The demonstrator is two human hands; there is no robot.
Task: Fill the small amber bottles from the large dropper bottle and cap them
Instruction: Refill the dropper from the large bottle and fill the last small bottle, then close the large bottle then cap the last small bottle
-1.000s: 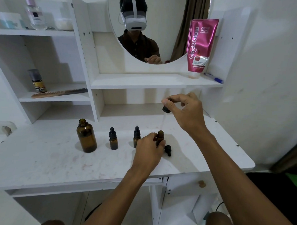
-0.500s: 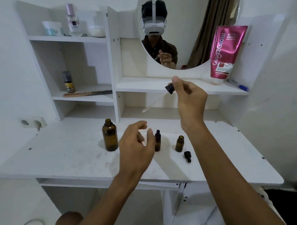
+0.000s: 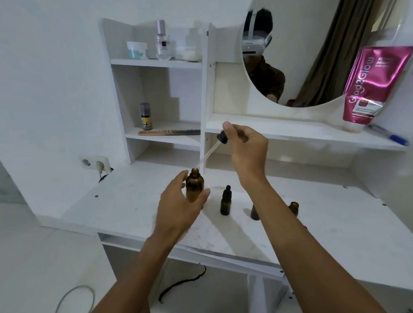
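I'm seeing both bare forearms reaching up from the bottom of the frame toward its centre. The left hand [image 3: 179, 205] is cupping, thumb and fingers curled partway and spread apart. The right hand [image 3: 248, 152] is sitting higher, just right of centre, wrist bent, thumb and fingertips pinching together at its upper left.

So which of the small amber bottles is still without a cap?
The rightmost small amber bottle, just right of the right forearm: its neck is open, while the small one beside the large bottle wears a black dropper cap.
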